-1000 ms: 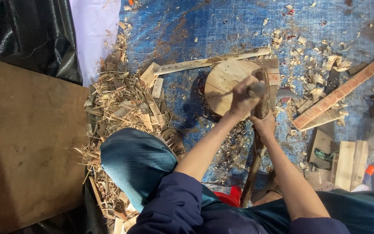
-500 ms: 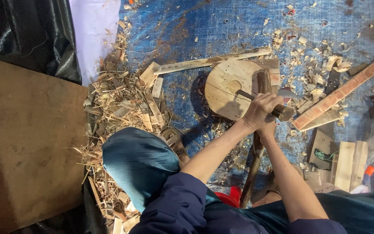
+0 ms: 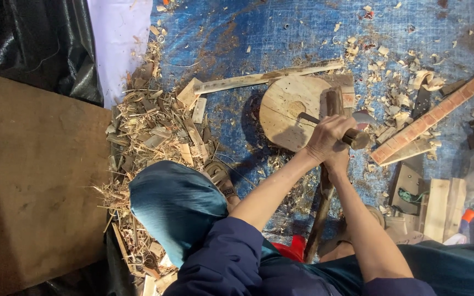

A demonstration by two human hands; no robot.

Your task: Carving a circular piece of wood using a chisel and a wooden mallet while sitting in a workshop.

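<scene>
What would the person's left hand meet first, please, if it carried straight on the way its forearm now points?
Probably the tool's wooden handle it already grips, then the upright stick standing against the round wooden block; depth is unclear.

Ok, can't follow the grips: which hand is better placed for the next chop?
Probably left: the left hand is wrapped around the wooden-handled chopping tool over the round wooden block; the right hand sits below on the long wooden stick.
</scene>
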